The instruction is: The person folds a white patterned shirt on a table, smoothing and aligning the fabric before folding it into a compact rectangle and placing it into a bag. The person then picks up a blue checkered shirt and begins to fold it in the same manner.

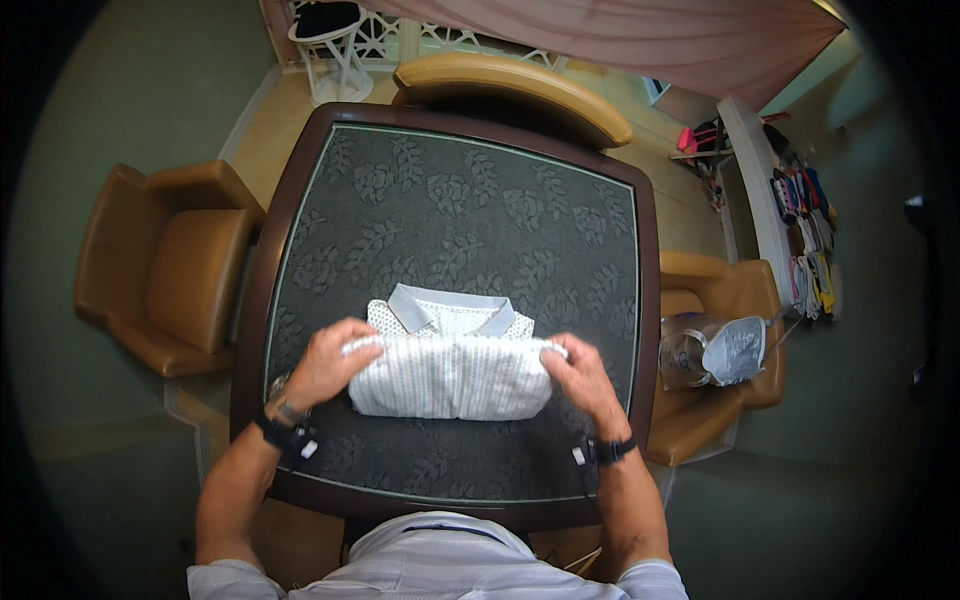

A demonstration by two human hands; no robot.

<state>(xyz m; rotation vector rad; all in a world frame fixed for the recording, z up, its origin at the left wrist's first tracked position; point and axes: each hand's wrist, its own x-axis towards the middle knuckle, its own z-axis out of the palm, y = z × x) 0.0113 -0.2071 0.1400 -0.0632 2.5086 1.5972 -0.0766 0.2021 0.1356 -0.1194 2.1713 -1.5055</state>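
Observation:
A collared shirt [451, 379] with pale stripes lies partly folded on the dark table [450, 202]. Its grey collar [403, 306] faces away from me, and white patterned fabric shows at the shoulders. The striped lower part is turned up over the body, its folded edge just below the collar. My left hand [334, 360] pinches the left end of that edge between thumb and fingers. At the right end, my right hand [577, 367] grips the same edge. Both wrists wear black straps; a metal watch also sits on the left one.
Tan armchairs stand left [191, 262], right [720, 412] and a tan chair back [510, 90] beyond the table. A silver and clear bag [705, 352] rests on the right armchair. Folded clothes [810, 240] lie on a ledge at far right. A white stool [330, 52] stands back left.

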